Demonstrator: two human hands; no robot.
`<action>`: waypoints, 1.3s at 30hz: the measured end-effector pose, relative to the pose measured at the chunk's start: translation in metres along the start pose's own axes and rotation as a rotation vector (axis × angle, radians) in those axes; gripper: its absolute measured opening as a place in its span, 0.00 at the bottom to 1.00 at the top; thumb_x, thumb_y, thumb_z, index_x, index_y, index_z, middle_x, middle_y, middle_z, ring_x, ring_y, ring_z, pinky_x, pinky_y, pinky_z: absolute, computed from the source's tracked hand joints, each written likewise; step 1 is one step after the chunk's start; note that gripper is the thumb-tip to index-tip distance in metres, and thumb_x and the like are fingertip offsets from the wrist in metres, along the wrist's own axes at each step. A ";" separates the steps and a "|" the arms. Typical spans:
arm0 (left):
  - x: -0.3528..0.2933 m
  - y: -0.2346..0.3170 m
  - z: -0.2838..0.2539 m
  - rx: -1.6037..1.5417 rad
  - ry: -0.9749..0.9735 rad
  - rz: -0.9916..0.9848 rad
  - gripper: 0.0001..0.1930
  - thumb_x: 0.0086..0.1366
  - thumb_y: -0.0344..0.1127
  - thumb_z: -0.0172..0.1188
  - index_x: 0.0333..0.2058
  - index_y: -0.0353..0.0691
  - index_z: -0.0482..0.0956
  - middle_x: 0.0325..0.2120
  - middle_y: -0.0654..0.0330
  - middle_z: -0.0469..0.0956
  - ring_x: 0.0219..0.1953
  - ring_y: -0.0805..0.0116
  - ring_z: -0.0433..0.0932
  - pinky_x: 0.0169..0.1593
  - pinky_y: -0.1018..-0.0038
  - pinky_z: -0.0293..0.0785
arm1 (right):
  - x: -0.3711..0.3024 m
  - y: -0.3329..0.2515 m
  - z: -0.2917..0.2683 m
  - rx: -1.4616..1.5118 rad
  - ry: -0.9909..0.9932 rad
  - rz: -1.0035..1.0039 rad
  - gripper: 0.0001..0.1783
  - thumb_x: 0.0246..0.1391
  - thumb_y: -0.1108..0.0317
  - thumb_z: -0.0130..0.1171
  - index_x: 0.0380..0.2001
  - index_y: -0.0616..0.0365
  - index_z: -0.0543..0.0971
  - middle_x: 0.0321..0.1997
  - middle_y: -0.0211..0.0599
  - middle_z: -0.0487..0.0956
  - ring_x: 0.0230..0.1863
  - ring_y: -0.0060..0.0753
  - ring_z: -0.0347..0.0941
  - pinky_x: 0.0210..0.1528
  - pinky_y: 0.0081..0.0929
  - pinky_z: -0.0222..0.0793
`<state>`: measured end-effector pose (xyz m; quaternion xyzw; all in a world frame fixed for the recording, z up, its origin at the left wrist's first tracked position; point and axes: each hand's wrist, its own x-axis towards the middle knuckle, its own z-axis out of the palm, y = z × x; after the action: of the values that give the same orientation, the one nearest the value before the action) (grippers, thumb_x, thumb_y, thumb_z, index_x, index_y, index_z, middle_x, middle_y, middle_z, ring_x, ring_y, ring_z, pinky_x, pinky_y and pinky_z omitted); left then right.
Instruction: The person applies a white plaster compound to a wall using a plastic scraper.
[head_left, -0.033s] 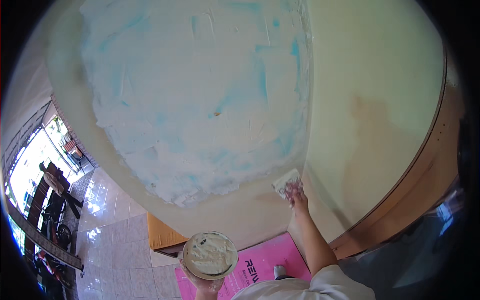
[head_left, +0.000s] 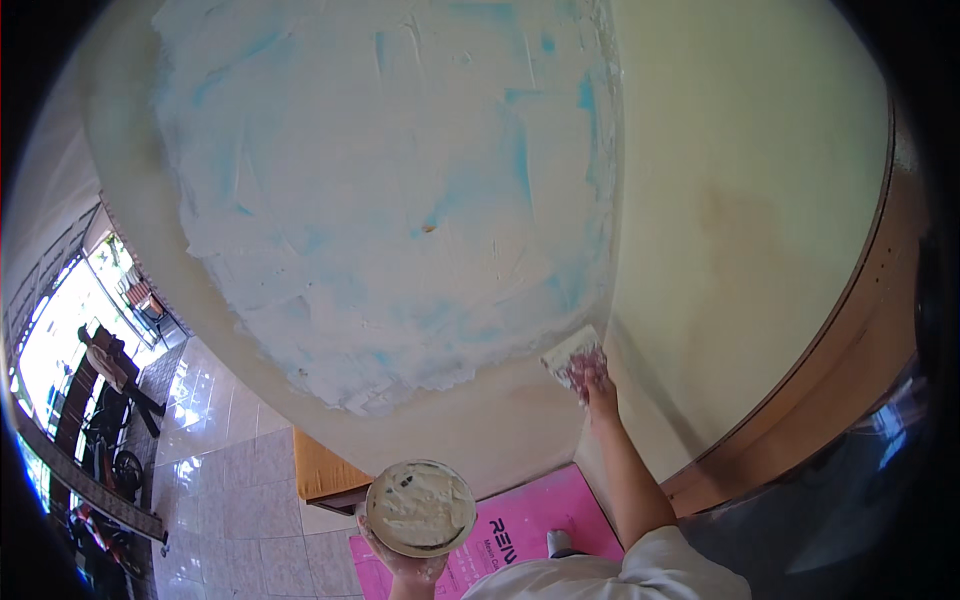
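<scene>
The right hand has its fingers closed on a flat scraper, pinching it by its lower end, with pale smears over fingers and tool alike. The scraper is just below the lower right corner of a white, blue-tinged coating on the front wall, close to where that wall meets the pale green side wall; whether its blade touches the surface I cannot tell. The left hand cups a round bowl from below and along its left rim (most of its fingers are hidden underneath). Creamy paste lies in the bowl, dotted with a few dark specks. Behind the bowl, a pink sheet lies along the foot of the front wall, the person's foot on it. Left of the sheet's far edge, an orange-topped block stands on the tiled floor. Beyond the floor's left edge are another person and a parked motorcycle.
</scene>
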<state>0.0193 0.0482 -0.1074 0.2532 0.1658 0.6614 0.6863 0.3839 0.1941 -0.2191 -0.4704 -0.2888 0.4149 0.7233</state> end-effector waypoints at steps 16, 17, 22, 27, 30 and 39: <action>-0.001 0.013 -0.024 -0.105 0.047 -0.161 0.40 0.62 0.71 0.46 0.67 0.57 0.60 0.68 0.57 0.56 0.67 0.45 0.59 0.63 0.35 0.59 | -0.054 0.091 0.006 -0.268 0.003 0.182 0.30 0.60 0.41 0.59 0.53 0.56 0.77 0.32 0.26 0.77 0.23 0.19 0.66 0.25 0.23 0.63; -0.002 0.013 -0.023 -0.105 0.046 -0.150 0.40 0.62 0.71 0.46 0.67 0.57 0.60 0.68 0.57 0.56 0.67 0.45 0.59 0.63 0.35 0.59 | -0.071 0.093 -0.001 -0.257 -0.029 0.228 0.29 0.60 0.43 0.60 0.53 0.54 0.77 0.32 0.25 0.77 0.24 0.19 0.67 0.25 0.23 0.63; -0.004 0.010 -0.011 -0.213 0.014 -0.179 0.39 0.63 0.71 0.47 0.65 0.55 0.63 0.67 0.60 0.60 0.66 0.50 0.61 0.62 0.40 0.63 | -0.129 0.090 -0.009 -0.192 -0.223 0.145 0.25 0.62 0.47 0.59 0.52 0.56 0.77 0.32 0.23 0.76 0.27 0.16 0.68 0.28 0.20 0.65; -0.003 0.003 -0.021 -0.228 -0.014 -0.136 0.38 0.63 0.71 0.46 0.65 0.56 0.63 0.66 0.60 0.60 0.66 0.50 0.61 0.62 0.41 0.64 | -0.149 0.050 0.028 -0.270 -0.315 -0.038 0.17 0.66 0.57 0.56 0.44 0.61 0.78 0.31 0.27 0.78 0.28 0.17 0.70 0.30 0.22 0.69; 0.000 -0.004 -0.043 -0.066 0.060 -0.023 0.38 0.64 0.71 0.46 0.66 0.56 0.63 0.66 0.60 0.60 0.66 0.50 0.62 0.62 0.41 0.64 | -0.147 0.007 0.047 -0.236 -0.326 -0.244 0.16 0.67 0.58 0.55 0.45 0.62 0.76 0.31 0.28 0.78 0.27 0.17 0.69 0.30 0.22 0.69; 0.001 -0.004 -0.020 -0.139 -0.051 -0.090 0.39 0.64 0.71 0.44 0.66 0.53 0.62 0.66 0.58 0.61 0.65 0.50 0.63 0.62 0.43 0.66 | -0.159 -0.115 0.110 -0.588 -0.573 -0.730 0.14 0.64 0.62 0.55 0.45 0.62 0.76 0.31 0.42 0.79 0.30 0.38 0.78 0.33 0.33 0.71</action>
<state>0.0110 0.0521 -0.1260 0.2141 0.1133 0.6329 0.7354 0.2556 0.0794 -0.0747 -0.3901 -0.7225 0.1504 0.5507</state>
